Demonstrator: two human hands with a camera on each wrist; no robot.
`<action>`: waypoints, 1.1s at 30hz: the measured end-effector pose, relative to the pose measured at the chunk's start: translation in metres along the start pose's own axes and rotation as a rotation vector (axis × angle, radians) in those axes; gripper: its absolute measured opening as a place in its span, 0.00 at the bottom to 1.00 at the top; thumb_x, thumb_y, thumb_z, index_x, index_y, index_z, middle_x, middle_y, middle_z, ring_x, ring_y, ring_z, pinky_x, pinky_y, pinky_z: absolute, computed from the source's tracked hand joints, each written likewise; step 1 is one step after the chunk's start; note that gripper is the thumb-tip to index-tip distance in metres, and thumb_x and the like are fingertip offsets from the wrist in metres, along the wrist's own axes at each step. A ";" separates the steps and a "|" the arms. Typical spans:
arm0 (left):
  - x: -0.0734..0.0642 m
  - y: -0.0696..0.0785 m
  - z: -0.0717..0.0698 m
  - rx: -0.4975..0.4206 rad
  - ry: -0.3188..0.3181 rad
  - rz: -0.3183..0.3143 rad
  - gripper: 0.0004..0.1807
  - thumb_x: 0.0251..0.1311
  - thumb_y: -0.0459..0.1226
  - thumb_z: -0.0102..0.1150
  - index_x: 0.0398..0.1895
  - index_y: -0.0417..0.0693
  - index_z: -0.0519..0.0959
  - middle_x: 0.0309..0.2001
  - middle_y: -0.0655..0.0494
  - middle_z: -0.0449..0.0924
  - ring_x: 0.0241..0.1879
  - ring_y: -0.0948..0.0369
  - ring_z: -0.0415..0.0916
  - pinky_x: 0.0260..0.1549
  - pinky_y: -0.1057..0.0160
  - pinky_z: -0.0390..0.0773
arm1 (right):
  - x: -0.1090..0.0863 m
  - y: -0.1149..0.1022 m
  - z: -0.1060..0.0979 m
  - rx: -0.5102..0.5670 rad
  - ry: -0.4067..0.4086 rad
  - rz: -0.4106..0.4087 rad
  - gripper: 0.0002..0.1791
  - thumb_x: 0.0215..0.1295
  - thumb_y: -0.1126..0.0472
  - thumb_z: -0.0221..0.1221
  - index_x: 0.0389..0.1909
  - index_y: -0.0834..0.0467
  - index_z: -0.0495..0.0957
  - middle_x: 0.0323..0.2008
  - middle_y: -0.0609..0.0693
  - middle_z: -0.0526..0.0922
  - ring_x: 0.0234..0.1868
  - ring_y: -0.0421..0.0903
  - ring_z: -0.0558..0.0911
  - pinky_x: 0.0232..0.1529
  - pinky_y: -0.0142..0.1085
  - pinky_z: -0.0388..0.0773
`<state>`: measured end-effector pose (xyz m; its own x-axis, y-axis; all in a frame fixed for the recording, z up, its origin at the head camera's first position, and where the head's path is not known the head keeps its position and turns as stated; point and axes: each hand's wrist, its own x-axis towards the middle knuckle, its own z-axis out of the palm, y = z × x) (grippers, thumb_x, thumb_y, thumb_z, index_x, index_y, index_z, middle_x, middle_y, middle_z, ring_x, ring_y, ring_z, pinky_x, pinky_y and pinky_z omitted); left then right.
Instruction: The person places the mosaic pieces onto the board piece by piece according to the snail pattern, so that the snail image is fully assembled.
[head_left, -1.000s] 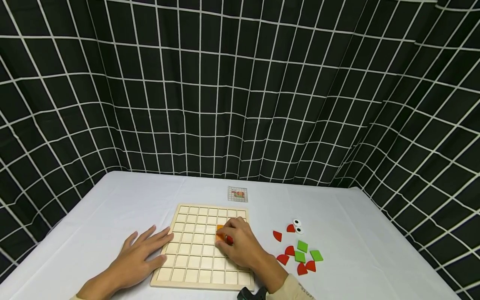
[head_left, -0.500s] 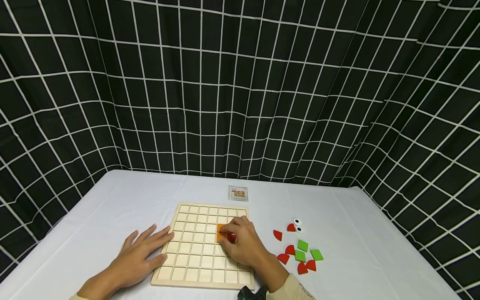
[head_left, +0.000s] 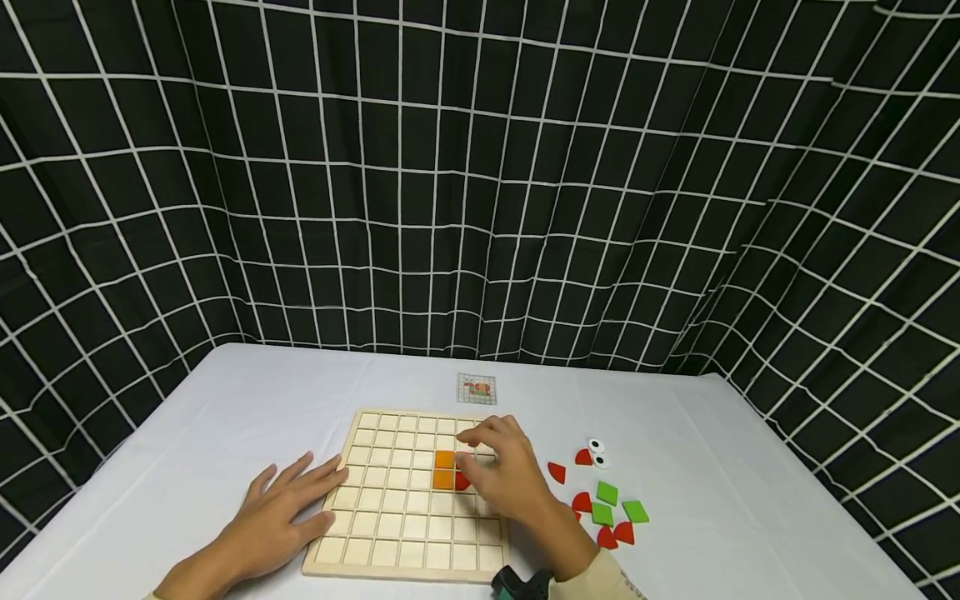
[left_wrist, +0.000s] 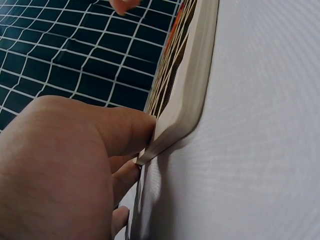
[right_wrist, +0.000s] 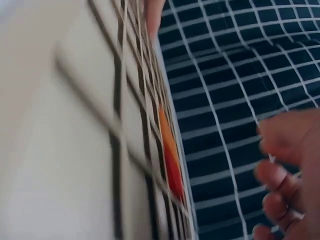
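A pale wooden grid board (head_left: 382,525) lies on the white table. Two orange square tiles (head_left: 444,469) fill neighbouring cells, one behind the other. Right of the nearer one sits a red piece (head_left: 462,481), partly covered by my right hand (head_left: 510,471). That hand hovers over the board's right side, thumb and forefinger apart, nothing between them; the right wrist view also has its fingers (right_wrist: 280,175) off the board. My left hand (head_left: 270,517) rests with spread fingers at the board's left edge, and its thumb touches the rim in the left wrist view.
Right of the board lie several red quarter-round pieces (head_left: 557,472), green tiles (head_left: 607,493) and two white eye discs (head_left: 596,446). A small picture card (head_left: 477,388) lies behind the board. A black grid-patterned curtain (head_left: 420,208) surrounds the table's back and sides.
My right hand has let go of the orange tile and moved right and up, uncovering both orange tiles. The left hand stays where it was.
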<state>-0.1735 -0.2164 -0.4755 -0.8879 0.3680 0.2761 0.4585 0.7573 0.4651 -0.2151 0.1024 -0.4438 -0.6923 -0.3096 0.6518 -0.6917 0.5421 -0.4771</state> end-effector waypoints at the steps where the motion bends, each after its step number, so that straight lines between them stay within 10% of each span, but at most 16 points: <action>1: 0.000 0.000 0.000 0.003 0.001 0.000 0.25 0.63 0.46 0.58 0.62 0.50 0.76 0.67 0.55 0.67 0.69 0.42 0.53 0.60 0.33 0.39 | 0.002 0.000 -0.004 0.002 0.020 0.002 0.10 0.51 0.66 0.69 0.36 0.58 0.85 0.33 0.45 0.81 0.37 0.45 0.73 0.34 0.39 0.72; 20: -0.002 0.001 -0.001 0.010 0.001 -0.001 0.25 0.63 0.46 0.59 0.63 0.51 0.76 0.67 0.54 0.67 0.69 0.42 0.53 0.60 0.32 0.40 | -0.003 0.014 -0.087 -0.098 0.153 0.060 0.16 0.52 0.73 0.68 0.42 0.55 0.85 0.37 0.39 0.79 0.44 0.42 0.72 0.44 0.46 0.71; 33: -0.002 0.001 -0.001 0.020 0.014 0.014 0.25 0.63 0.47 0.59 0.62 0.51 0.76 0.67 0.55 0.68 0.68 0.42 0.54 0.59 0.33 0.41 | -0.024 0.040 -0.108 -0.100 0.178 0.150 0.19 0.56 0.79 0.59 0.44 0.58 0.84 0.39 0.44 0.81 0.44 0.47 0.73 0.41 0.38 0.68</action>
<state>-0.1716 -0.2170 -0.4752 -0.8807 0.3711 0.2945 0.4700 0.7625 0.4446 -0.2034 0.2159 -0.4146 -0.7323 -0.0822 0.6760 -0.5541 0.6491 -0.5212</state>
